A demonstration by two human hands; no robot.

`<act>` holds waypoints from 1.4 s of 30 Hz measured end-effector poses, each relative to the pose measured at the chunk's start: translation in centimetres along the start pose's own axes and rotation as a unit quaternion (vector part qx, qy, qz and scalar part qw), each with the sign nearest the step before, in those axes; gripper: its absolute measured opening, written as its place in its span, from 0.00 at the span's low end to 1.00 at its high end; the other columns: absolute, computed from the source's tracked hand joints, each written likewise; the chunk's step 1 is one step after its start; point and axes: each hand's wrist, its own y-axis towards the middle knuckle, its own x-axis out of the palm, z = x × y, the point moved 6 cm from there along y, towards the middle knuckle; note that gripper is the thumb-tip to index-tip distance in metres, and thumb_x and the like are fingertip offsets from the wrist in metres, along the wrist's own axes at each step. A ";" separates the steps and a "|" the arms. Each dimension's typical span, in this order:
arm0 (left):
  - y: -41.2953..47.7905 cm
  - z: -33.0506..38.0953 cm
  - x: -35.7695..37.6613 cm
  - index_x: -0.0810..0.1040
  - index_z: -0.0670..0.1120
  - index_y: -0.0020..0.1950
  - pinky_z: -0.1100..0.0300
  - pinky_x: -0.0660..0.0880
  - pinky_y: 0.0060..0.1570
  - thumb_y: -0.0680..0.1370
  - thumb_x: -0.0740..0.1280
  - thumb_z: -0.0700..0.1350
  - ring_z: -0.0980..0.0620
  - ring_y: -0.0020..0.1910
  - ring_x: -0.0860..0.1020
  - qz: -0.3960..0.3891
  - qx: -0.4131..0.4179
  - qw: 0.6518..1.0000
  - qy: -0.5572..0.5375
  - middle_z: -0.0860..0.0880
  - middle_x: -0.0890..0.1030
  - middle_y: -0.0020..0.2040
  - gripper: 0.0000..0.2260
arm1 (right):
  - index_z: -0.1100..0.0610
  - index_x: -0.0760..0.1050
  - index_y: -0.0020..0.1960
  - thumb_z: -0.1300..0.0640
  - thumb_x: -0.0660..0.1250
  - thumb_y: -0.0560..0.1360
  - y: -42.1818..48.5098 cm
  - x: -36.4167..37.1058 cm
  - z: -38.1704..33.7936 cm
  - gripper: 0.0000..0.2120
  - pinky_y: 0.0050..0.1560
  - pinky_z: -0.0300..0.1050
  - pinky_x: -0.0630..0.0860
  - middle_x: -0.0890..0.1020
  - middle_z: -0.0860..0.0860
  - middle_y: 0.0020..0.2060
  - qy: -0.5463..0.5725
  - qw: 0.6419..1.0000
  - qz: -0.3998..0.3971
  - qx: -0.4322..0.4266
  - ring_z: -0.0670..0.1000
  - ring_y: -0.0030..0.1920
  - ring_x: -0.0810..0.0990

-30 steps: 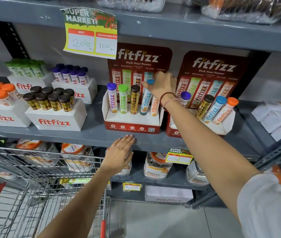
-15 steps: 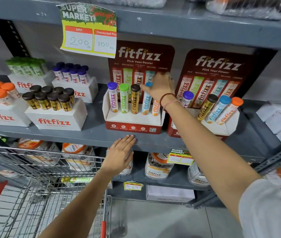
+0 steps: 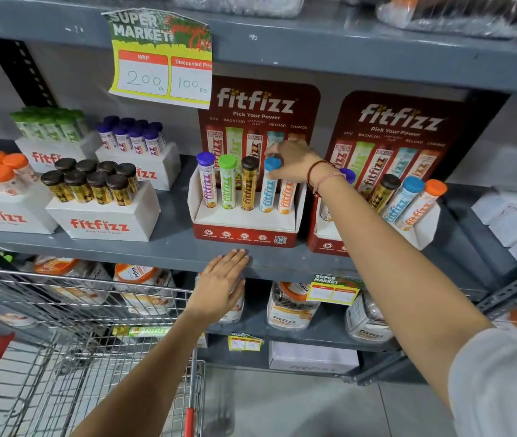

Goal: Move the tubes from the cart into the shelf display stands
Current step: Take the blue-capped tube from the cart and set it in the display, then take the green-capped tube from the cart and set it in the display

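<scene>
Right hand (image 3: 295,164) raised to the left display stand (image 3: 244,234), fingers curled around the top of the blue-capped tube (image 3: 269,187), thumb just under the cap. Tube standing in the 4th slot, a little tilted, between the black-capped tube (image 3: 248,184) and the orange tube (image 3: 286,197) (cap of this one hidden behind the hand). Grip closed on the tube, but not clear whether pressing it down or only steadying it.

Left hand (image 3: 222,285) flat and open, holding nothing, fingertips touching the front edge of the shelf (image 3: 156,252).

Step in hand, by judgement: seating the blue tube in its slot. This stand looks full now with 5 tubes. The right display stand (image 3: 326,244) shows 4 tubes and probably a free place, partly hidden by the forearm.

Next move likely: let go of the tube, bring a hand down to the cart (image 3: 71,310), where 1 green tube (image 3: 146,331) seems to lie (seen through the wire), and carry it to the free place. Needs a careful release, so that the neighbours stay upright.
</scene>
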 end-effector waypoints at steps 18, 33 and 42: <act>-3.2 -2.9 -4.5 0.74 0.39 0.63 0.50 0.64 0.60 0.78 0.55 0.50 0.44 0.64 0.72 0.074 -0.080 0.993 -0.053 0.41 0.76 0.63 0.21 | 0.59 0.79 0.55 0.61 0.65 0.73 -6.4 2.1 -0.6 0.11 0.60 0.41 0.66 0.81 0.57 0.55 0.159 0.942 0.294 -0.016 0.57 0.59 0.75; -22.1 -11.2 -6.5 0.77 0.38 0.56 0.50 0.75 0.47 0.77 0.57 0.48 0.43 0.50 0.76 0.155 -0.348 0.921 -0.078 0.40 0.80 0.52 0.18 | 0.62 0.79 0.50 0.62 0.65 0.74 -8.2 19.3 -18.4 0.08 0.56 0.44 0.68 0.82 0.59 0.48 0.207 0.959 0.055 -0.183 0.59 0.53 0.76; -30.8 -10.7 -3.4 0.79 0.37 0.54 0.50 0.74 0.47 0.76 0.60 0.44 0.40 0.50 0.77 0.122 -0.463 0.876 -0.059 0.40 0.81 0.50 0.14 | 0.60 0.78 0.49 0.60 0.65 0.75 -8.7 36.7 -24.3 0.06 0.50 0.47 0.76 0.80 0.58 0.50 0.104 0.959 -0.205 -0.164 0.58 0.52 0.78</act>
